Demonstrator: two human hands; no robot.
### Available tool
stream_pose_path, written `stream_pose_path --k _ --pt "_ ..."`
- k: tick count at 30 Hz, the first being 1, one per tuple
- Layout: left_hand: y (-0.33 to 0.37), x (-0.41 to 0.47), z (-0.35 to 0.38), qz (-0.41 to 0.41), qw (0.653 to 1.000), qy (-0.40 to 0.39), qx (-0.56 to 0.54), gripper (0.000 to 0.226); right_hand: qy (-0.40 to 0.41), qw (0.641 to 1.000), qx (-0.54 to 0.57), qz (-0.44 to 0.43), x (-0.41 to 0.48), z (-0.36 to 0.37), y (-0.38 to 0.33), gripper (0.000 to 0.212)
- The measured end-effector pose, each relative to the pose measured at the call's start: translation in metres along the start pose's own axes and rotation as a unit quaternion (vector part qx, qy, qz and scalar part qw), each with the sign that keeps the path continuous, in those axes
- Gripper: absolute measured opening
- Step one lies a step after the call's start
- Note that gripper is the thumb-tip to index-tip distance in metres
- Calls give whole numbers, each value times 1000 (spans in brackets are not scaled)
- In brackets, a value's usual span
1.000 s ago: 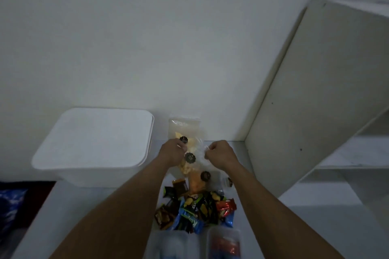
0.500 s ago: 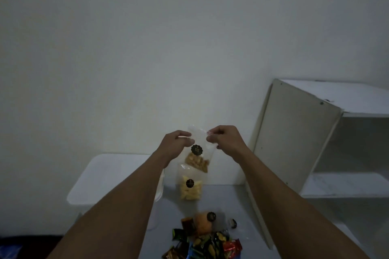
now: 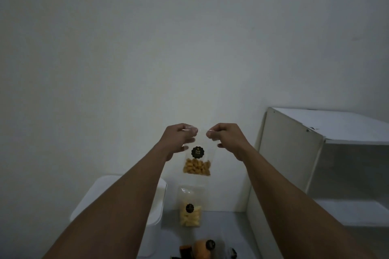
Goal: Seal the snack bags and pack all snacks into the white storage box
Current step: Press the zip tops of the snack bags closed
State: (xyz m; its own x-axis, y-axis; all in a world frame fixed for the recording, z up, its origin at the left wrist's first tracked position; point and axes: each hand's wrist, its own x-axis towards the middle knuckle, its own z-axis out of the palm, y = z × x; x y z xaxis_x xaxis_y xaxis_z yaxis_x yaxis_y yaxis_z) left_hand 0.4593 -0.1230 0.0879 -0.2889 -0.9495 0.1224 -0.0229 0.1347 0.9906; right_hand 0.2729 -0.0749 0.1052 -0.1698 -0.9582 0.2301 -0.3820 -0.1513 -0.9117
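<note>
White storage box (image 3: 156, 200): stands at lower left on the grey surface (image 3: 221, 227); the left forearm covers most of its lid and front, so only the right edge and a corner show.
Left hand (image 3: 179, 140): raised in front of the wall, fingers curled narrow and pinching the top left corner of the clear snack bag (image 3: 196, 160); the fingertips blur into the plastic.
Clear snack bag: hangs in the air between both hands, above the surface and to the right of the box; a round black sticker sits above golden-brown pieces gathered at the bottom. Whether its top is sealed cannot be told.
Second snack bag (image 3: 190, 209): upright on the surface against the wall, just beside the box, pale yellow pieces inside, black sticker on the front.
Orange snack packet (image 3: 203, 248): at the bottom edge, cut off by the frame; dark items beside it are too dim to name.
Right hand (image 3: 228, 136): fingers closed narrow on the bag's top right corner.
White shelf unit (image 3: 294, 153): far right, its interior dim, cut off by the frame.
</note>
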Motion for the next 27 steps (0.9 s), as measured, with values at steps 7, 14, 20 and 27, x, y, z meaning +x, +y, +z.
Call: stream_pose_path --k 7,14,20,27 --pt "8 3 15 51 997 36 46 15 -21 1000 12 5 -3 -7 -1 13" --pt "20 4 19 61 998 30 8 13 12 998 -27 -55 2 -14 -13 10" --pt "27 10 20 54 996 58 -41 8 35 998 37 -45 4 -22 -13 17" --pt "25 13 16 44 996 34 -64 14 44 998 44 -33 7 -31 -5 6"
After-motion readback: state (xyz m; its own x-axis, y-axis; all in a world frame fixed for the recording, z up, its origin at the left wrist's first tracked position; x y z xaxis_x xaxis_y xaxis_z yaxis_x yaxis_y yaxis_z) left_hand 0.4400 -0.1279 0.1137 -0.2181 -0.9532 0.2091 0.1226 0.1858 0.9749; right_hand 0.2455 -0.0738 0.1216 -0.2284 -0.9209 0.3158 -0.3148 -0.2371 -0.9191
